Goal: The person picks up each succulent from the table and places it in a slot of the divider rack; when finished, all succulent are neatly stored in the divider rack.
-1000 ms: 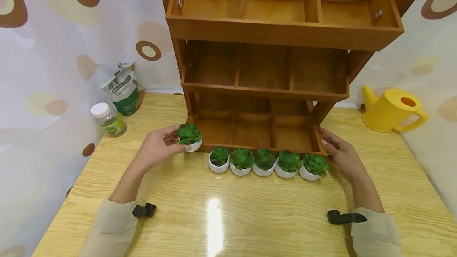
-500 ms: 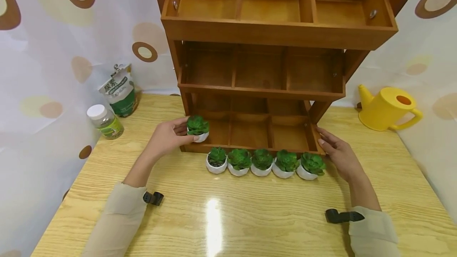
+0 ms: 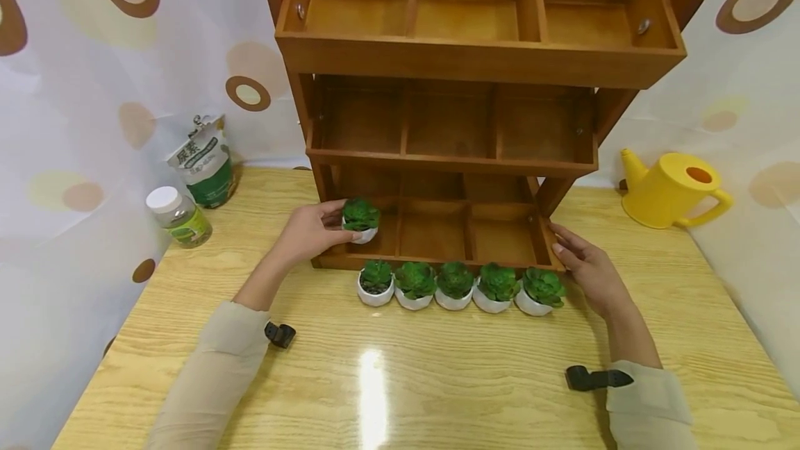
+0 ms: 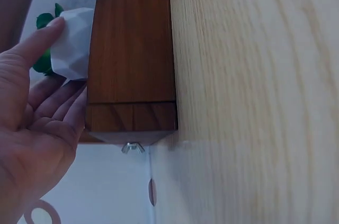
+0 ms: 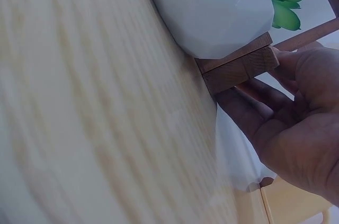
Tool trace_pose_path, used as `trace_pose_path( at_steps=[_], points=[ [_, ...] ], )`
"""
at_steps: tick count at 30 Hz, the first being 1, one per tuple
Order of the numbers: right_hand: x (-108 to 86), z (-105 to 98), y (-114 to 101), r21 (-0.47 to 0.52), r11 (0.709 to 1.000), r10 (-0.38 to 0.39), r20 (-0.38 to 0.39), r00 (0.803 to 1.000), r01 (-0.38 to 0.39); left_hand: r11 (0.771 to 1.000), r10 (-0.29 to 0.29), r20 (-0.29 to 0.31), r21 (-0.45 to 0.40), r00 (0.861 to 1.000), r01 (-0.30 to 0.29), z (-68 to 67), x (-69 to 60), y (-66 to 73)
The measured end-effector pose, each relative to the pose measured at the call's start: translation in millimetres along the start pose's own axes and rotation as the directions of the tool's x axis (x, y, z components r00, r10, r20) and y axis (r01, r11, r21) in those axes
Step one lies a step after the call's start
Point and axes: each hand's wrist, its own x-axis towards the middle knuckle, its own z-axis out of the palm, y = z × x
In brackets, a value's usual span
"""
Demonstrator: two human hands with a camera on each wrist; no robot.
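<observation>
My left hand (image 3: 305, 235) pinches the white pot of a small green succulent (image 3: 361, 217) between thumb and fingers. It holds the plant at the left compartment of the bottom tier of a brown wooden plant shelf (image 3: 475, 67). In the left wrist view, the faceted pot (image 4: 75, 44) shows behind the tier's front board (image 4: 132, 38); its base is hidden. At the tier's right end, my right hand (image 3: 590, 275) grips the corner. The right wrist view shows the thumb on the wooden edge (image 5: 241, 70) and fingers along its outer side.
Several potted succulents (image 3: 455, 283) stand in a row along the shelf's front. A yellow watering can (image 3: 671, 189) is at the right. At the left are a white-capped jar (image 3: 181, 217) and a green-and-white bag (image 3: 206, 165). A patterned cloth (image 3: 56, 158) hangs behind the table (image 3: 300, 394).
My left hand has carried the succulent rightward and away from me, from the tier's left front corner to its left compartment. My right hand keeps its grip on the shelf; the view shifts slightly.
</observation>
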Motion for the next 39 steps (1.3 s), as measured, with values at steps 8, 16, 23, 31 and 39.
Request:
trace_pose_path(
  at_steps=[8, 16, 23, 31, 39],
  points=[
    [2.5, 4.3, 0.9, 0.024, 1.000, -0.011, 0.012, 1.000, 0.011, 0.995, 0.017, 0.043, 0.101, 0.999, -0.022, 12.1, 8.0, -1.6],
    [4.0, 5.4, 2.4, 0.022, 1.000, -0.015, 0.007, 1.000, 0.015, 0.988, 0.041, 0.070, 0.145, 0.997, -0.051, 20.4, 12.7, 1.6],
    [1.9, 3.5, -1.3, -0.006, 1.000, -0.013, -0.004, 1.000, 0.013, 0.979, 0.014, 0.076, 0.200, 0.997, -0.029, 21.8, 16.9, 9.1],
    [2.0, 2.1, 0.2, 0.001, 1.000, -0.013, -0.006, 1.000, 0.013, 0.982, -0.039, 0.073, 0.190, 0.997, 0.024, 24.2, 15.1, 13.4],
    [1.4, -0.5, 2.9, -0.001, 1.000, -0.024, -0.006, 1.000, 0.024, 0.995, -0.020, 0.068, 0.101, 0.997, 0.013, 18.6, 7.6, 12.7]
  ],
)
